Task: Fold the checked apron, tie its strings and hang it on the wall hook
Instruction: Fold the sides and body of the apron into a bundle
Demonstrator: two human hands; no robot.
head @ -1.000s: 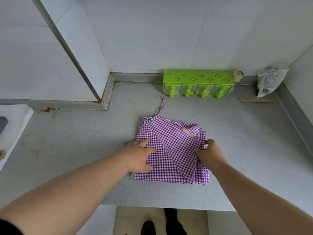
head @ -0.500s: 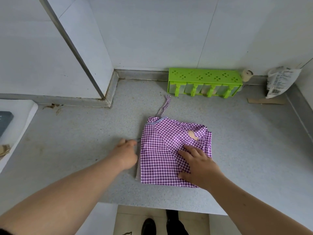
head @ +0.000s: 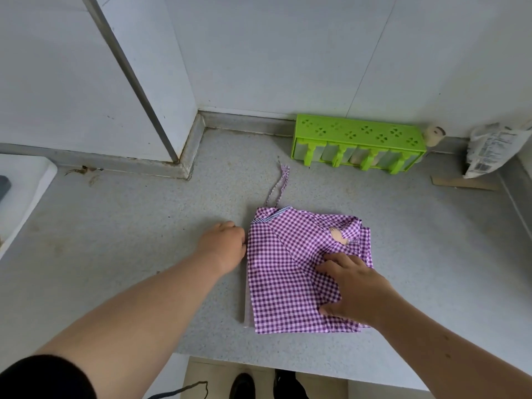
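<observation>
On the grey worktop [head: 144, 226], the left hand [head: 223, 244] lies curled at the left edge of the folded apron [head: 290, 272], its fingertips hidden, so whether that grip holds anything cannot be told. Just right of it, the right hand [head: 355, 286] presses flat, fingers spread, on the apron. A string [head: 279, 182] trails beyond toward the green rack [head: 358, 144].

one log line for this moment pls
stage: folding | apron: folded, flat on counter | string: loose, untied | right hand: presses apron | left hand: at apron's left edge, grip unclear
</observation>
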